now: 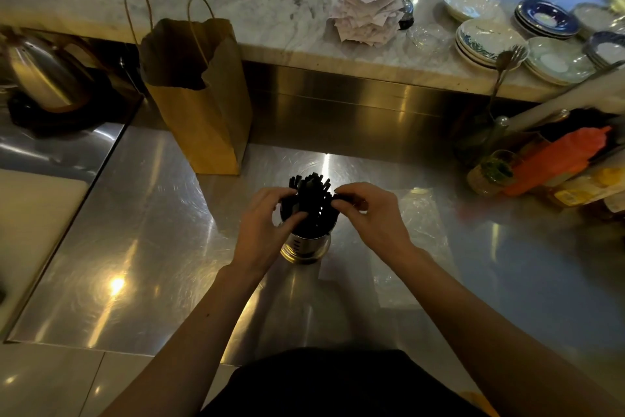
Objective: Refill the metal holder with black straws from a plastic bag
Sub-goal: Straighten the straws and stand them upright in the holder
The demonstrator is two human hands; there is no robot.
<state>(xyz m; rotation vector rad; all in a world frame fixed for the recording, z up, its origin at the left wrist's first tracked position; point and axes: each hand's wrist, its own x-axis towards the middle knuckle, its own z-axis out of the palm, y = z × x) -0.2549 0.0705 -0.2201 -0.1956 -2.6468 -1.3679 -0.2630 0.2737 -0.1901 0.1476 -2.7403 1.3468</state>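
A tall brown paper bag (199,92) stands at the left on the steel counter (142,247). Centre, the left hand (267,227) curls its fingers round thin black plastic straws (313,200) upright in the round shiny metal holder (304,244); the right hand (372,213) pinches their tips.

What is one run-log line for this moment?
holder: upright on steel counter | straws: inside | left hand: on straws | right hand: pinching straws
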